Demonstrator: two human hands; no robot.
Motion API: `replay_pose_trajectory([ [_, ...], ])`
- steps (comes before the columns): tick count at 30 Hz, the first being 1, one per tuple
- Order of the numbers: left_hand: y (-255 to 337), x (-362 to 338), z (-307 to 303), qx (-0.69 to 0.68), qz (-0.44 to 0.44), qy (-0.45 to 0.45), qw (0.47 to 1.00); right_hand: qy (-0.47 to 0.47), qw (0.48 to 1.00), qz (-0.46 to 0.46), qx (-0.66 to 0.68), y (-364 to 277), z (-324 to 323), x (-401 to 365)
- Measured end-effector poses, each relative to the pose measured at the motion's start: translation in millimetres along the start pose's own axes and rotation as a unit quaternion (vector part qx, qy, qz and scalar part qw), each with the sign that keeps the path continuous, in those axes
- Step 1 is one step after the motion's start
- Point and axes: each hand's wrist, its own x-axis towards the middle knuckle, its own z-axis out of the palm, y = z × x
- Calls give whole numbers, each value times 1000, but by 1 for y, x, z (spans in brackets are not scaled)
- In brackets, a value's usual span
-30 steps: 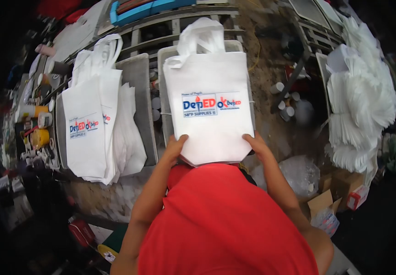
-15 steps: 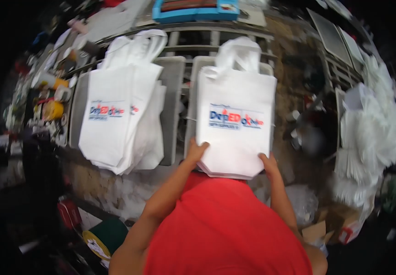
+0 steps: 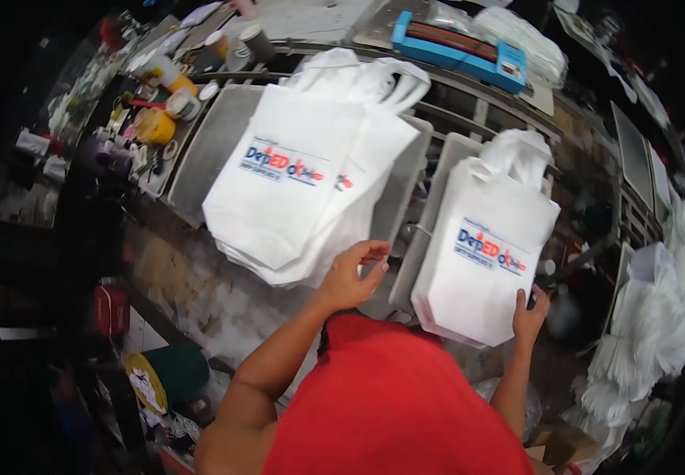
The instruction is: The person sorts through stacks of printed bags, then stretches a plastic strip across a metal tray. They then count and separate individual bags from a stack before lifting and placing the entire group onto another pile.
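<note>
My left hand (image 3: 354, 275) is held in the air with its fingers apart and curled, holding nothing. It is beside the lower right corner of a fanned stack of white tote bags (image 3: 287, 214) with a blue and red print. My right hand (image 3: 529, 313) is at the lower right edge of a second, neater pile of tote bags (image 3: 469, 297) bearing the same print. Its thumb lies over the front of the top bag and its fingers are at the pile's side. Both piles lie flat with their handles pointing away from me.
Grey boards (image 3: 220, 150) lie beneath the bags on a slatted metal frame. A blue tray (image 3: 449, 54) sits at the back. Cups and a yellow container (image 3: 155, 125) crowd the left. More white bags (image 3: 643, 332) hang in a heap at right; a green roll (image 3: 176, 376) stands lower left.
My left hand has let go of the right pile's edge and moved toward the left stack. My right hand stays at the right pile's side. The view has turned left and tilted.
</note>
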Motion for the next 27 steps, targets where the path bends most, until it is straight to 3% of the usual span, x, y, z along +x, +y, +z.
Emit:
replay_pose_trajectory([
  [1,5,-2,-28,66,50,12,996,27,997,-59,43,-27,8,0],
  [3,12,-2,-85,151,136,47,978,-13,992,-58,114,-92,24,-5],
  [5,4,6,-148,198,141,92,966,-102,964,3,245,-160,52,-19],
  [6,-10,12,-178,225,150,134,953,-138,962,-19,234,-192,66,-26],
  [8,-48,25,-230,319,148,133,926,-166,922,-43,346,-246,120,-51],
  [10,-95,33,-252,368,126,112,914,-185,931,-93,301,-292,165,-68],
  [12,-127,32,-256,509,148,91,843,-196,948,18,251,-346,193,-75],
  [14,-128,34,-252,476,148,73,864,-111,953,111,259,-356,245,-51],
  [17,-122,40,-250,448,159,61,877,-29,978,64,197,-375,256,-1],
  [20,-119,43,-257,470,173,38,865,-10,971,29,238,-405,237,26],
  [22,-124,30,-264,490,175,4,854,72,961,11,267,-425,235,34],
  [23,-126,23,-263,490,173,7,854,70,961,8,267,-429,239,41],
  [25,-129,17,-264,506,172,2,845,131,958,-89,237,-434,258,57],
  [27,-129,17,-258,515,172,7,840,123,957,-119,234,-439,279,71],
])
